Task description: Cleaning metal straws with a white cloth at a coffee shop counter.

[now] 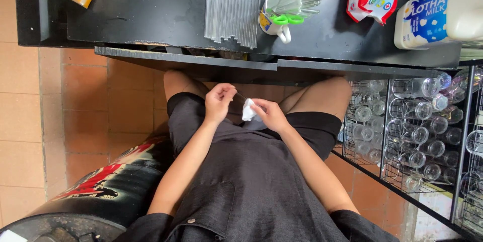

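Both our hands busy over the lap, under the counter edge.
Our left hand [218,102] pinches a thin stick [241,95]; our right hand [269,114] clutches a white tissue [248,110] at its tip. Beyond, on the black counter [151,10], clear tubes [232,8] beside a white mug [276,13].

Both forearms converge at frame centre; the left hand [219,102] is pinched shut, the right hand [269,114] curled closed.
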